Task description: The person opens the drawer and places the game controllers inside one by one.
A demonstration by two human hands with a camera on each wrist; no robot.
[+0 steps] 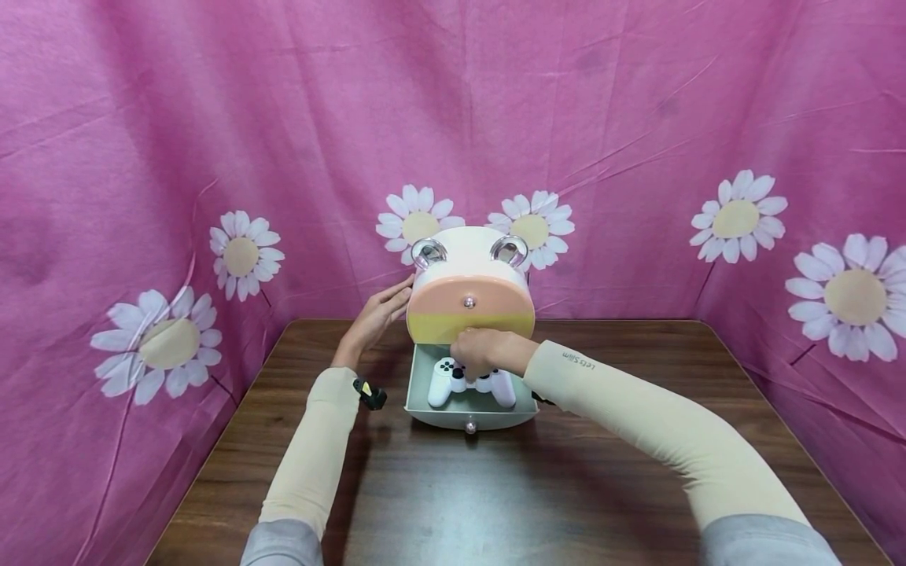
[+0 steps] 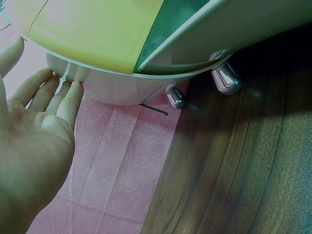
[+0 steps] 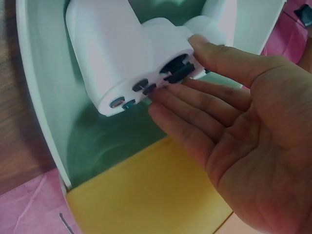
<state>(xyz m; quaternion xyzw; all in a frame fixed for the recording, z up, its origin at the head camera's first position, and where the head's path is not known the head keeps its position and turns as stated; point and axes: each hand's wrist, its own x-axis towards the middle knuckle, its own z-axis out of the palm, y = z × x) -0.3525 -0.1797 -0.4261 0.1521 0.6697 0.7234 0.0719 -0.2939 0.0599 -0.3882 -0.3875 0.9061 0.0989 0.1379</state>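
Observation:
A small rounded drawer box (image 1: 463, 250) with a white top stands toward the back of the table. Its pale green bottom drawer (image 1: 439, 419) is pulled out, and a white game controller (image 1: 440, 385) lies inside. My right hand (image 1: 484, 351) reaches over the drawer and grips the controller's middle. Seen from the right wrist, the thumb of that right hand (image 3: 239, 122) is on one side of the controller (image 3: 114, 53), the fingers on the button side. At the box's left side, my left hand (image 2: 39, 136) rests its fingertips against the wall, palm showing.
Above the open drawer are a yellow drawer front (image 1: 432, 326) and an orange one (image 1: 439, 297) with a round knob. Two silver rings (image 1: 429, 253) sit on top. Chrome feet (image 2: 226, 80) support the box. A pink flowered cloth (image 1: 318, 157) hangs behind the wooden table (image 1: 453, 503).

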